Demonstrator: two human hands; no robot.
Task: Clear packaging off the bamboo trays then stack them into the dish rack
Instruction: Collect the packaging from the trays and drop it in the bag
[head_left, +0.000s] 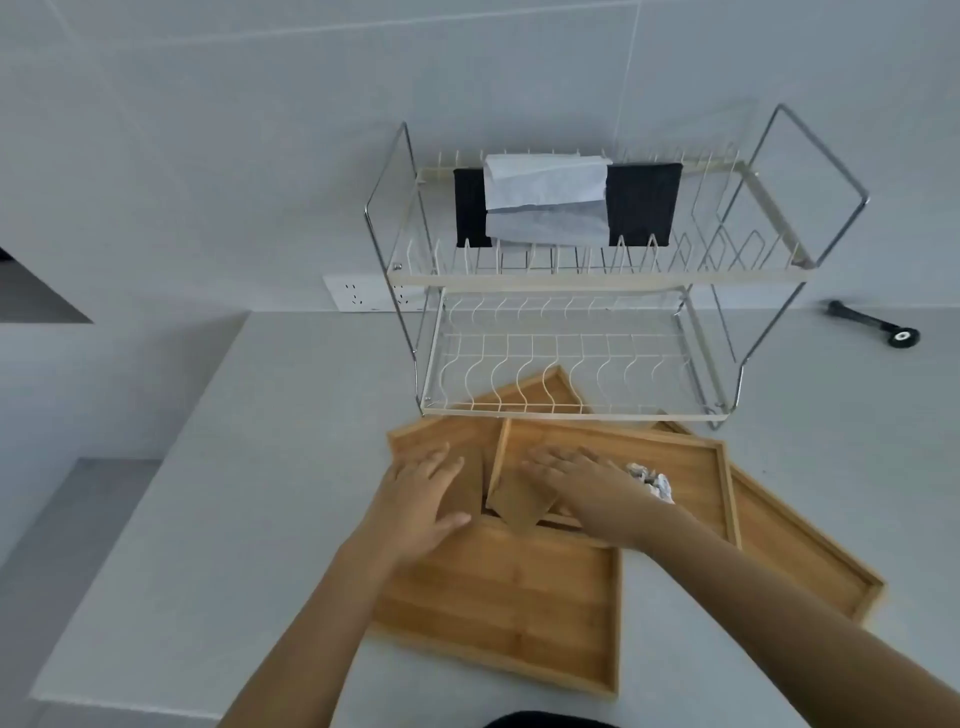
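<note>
The left hand (426, 499) lies spread and flat on a brown card piece (465, 488); the right hand (571, 483), fingers spread, presses another card (519, 506) in the upper bamboo tray (691, 467) beside crumpled wrap (649, 480). Overlapping trays (509, 608) reach the counter's (234, 467) front edge (no writing legible). The dish rack (571, 374) stands just behind, partly over one tray.

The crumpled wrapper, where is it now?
The crumpled wrapper lies inside the upper bamboo tray, just right of the right hand, in front of the dish rack.
</note>
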